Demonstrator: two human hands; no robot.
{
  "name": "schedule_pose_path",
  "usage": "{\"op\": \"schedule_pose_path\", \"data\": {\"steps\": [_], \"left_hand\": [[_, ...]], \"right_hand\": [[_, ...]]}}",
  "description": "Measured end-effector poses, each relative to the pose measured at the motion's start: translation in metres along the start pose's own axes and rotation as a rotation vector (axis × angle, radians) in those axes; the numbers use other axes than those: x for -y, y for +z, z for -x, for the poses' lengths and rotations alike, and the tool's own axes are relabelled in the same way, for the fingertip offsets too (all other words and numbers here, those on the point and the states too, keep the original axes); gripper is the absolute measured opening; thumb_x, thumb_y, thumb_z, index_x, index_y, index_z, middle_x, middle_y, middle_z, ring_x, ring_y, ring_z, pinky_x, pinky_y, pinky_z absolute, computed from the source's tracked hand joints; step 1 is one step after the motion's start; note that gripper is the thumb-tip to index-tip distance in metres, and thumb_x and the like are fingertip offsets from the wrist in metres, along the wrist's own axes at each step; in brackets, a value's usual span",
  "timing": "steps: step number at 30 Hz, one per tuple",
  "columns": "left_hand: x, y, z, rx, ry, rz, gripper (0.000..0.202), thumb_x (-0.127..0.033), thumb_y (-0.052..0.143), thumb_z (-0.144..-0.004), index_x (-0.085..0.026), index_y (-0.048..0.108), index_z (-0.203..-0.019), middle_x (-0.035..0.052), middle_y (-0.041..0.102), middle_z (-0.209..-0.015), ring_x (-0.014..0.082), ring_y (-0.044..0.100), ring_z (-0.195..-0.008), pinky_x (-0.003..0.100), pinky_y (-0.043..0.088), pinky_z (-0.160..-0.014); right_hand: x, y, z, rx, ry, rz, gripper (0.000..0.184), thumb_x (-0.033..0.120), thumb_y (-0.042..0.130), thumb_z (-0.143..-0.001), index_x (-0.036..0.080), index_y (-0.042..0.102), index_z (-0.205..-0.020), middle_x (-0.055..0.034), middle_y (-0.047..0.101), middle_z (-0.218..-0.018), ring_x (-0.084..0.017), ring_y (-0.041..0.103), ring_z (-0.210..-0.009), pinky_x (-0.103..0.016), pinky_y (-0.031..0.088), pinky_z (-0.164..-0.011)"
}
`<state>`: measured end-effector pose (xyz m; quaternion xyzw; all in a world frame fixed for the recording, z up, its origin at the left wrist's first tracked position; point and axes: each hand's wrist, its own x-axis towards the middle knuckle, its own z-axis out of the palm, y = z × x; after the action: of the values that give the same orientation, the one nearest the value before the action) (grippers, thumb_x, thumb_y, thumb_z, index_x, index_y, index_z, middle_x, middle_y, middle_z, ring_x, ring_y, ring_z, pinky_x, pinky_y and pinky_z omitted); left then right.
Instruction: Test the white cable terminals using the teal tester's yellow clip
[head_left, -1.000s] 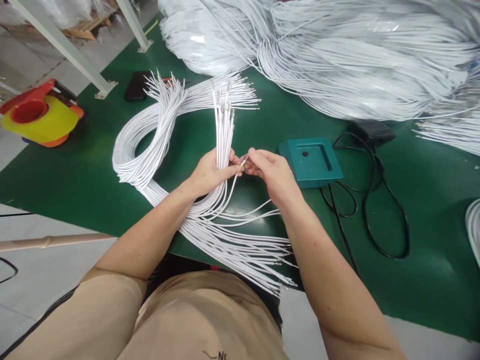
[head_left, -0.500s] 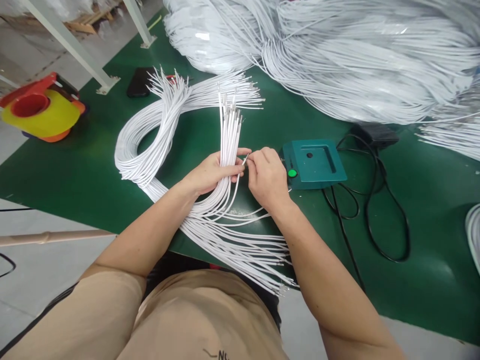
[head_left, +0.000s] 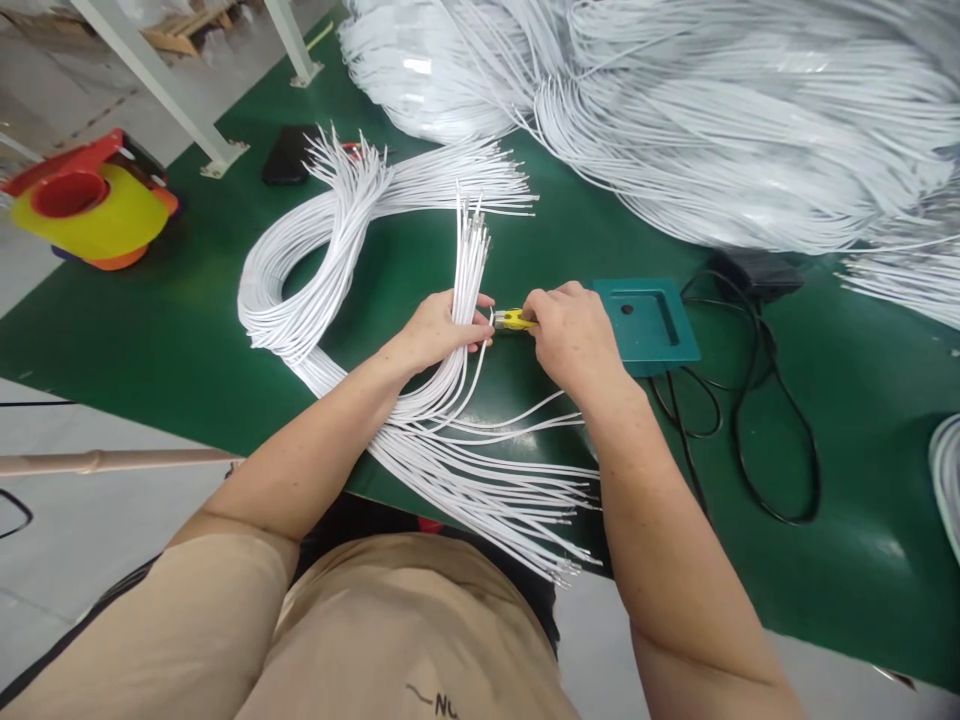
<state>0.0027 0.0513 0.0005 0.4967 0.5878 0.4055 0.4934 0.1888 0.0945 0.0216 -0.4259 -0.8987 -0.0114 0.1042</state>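
My left hand (head_left: pixel 442 330) is closed round a standing bunch of white wires (head_left: pixel 468 265), whose metal-tipped ends point away from me. One single wire (head_left: pixel 481 368) bows out on the bunch's right side, its end by my left fingertips. My right hand (head_left: pixel 574 330) grips yellow-handled pliers (head_left: pixel 516 319); their metal head is at that wire's end, and the fist hides most of the handles. Whether the jaws touch the wire I cannot tell. Below my hands, the wires' other ends (head_left: pixel 525 500) fan out toward the table's front edge.
A looped wire bundle (head_left: pixel 262 270) lies left on the green table (head_left: pixel 862 420). Behind my right hand sits a teal device (head_left: pixel 660 345) with black cables (head_left: pixel 739 430). Large wire heaps (head_left: pixel 712 130) fill the back. A yellow and red tape dispenser (head_left: pixel 90 215) stands far left.
My right hand has moved right, off the pinched wire end, and now shows the yellow-handled pliers pointing at it. My left hand still holds the bunch. The view has shifted slightly.
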Motion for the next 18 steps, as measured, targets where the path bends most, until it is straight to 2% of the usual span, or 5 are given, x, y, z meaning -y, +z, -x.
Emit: {"op": "schedule_pose_path", "data": {"steps": [7, 10, 14, 16, 18], "left_hand": [[0.008, 0.003, -0.006, -0.032, 0.028, -0.094, 0.038, -0.018, 0.073, -0.066, -0.014, 0.066, -0.103, 0.0035, 0.072, -0.072, 0.0135, 0.062, -0.054, 0.031, 0.052, -0.065], [0.010, 0.003, -0.007, -0.016, 0.039, -0.082, 0.036, -0.017, 0.074, -0.065, -0.014, 0.068, -0.101, 0.0039, 0.073, -0.072, 0.0143, 0.062, -0.054, 0.032, 0.051, -0.065], [0.006, 0.002, -0.006, 0.001, 0.025, -0.075, 0.036, -0.018, 0.074, -0.066, -0.013, 0.068, -0.101, 0.0046, 0.073, -0.070, 0.0147, 0.062, -0.053, 0.033, 0.051, -0.066], [0.003, 0.001, -0.005, 0.010, 0.011, -0.091, 0.036, -0.018, 0.074, -0.066, -0.013, 0.068, -0.101, 0.0043, 0.072, -0.070, 0.0151, 0.063, -0.054, 0.033, 0.051, -0.068], [0.000, -0.001, -0.003, 0.011, -0.002, -0.102, 0.037, -0.019, 0.073, -0.066, -0.013, 0.067, -0.102, 0.0041, 0.072, -0.070, 0.0154, 0.063, -0.056, 0.033, 0.051, -0.069]], "right_hand": [[-0.002, 0.005, -0.001, -0.068, 0.019, -0.024, 0.023, 0.008, 0.044, -0.082, 0.017, 0.065, -0.080, -0.0111, 0.062, -0.070, -0.027, 0.049, -0.082, -0.042, 0.039, -0.080], [-0.002, 0.002, 0.003, -0.096, 0.008, -0.026, 0.020, 0.014, 0.046, -0.086, 0.018, 0.066, -0.086, -0.0099, 0.064, -0.073, -0.027, 0.051, -0.086, -0.048, 0.038, -0.092], [-0.007, -0.002, 0.012, -0.228, 0.185, 0.054, 0.026, 0.024, 0.049, -0.090, 0.017, 0.062, -0.111, -0.0146, 0.066, -0.115, -0.033, 0.048, -0.117, -0.064, 0.018, -0.108], [-0.012, -0.001, 0.016, -0.252, 0.302, 0.093, 0.034, 0.027, 0.047, -0.092, 0.014, 0.057, -0.122, -0.0190, 0.055, -0.134, -0.037, 0.040, -0.130, -0.068, 0.014, -0.108], [-0.016, 0.001, 0.017, -0.226, 0.341, 0.107, 0.039, 0.028, 0.045, -0.094, 0.012, 0.053, -0.128, -0.0215, 0.050, -0.140, -0.038, 0.036, -0.134, -0.068, 0.014, -0.108]]}}
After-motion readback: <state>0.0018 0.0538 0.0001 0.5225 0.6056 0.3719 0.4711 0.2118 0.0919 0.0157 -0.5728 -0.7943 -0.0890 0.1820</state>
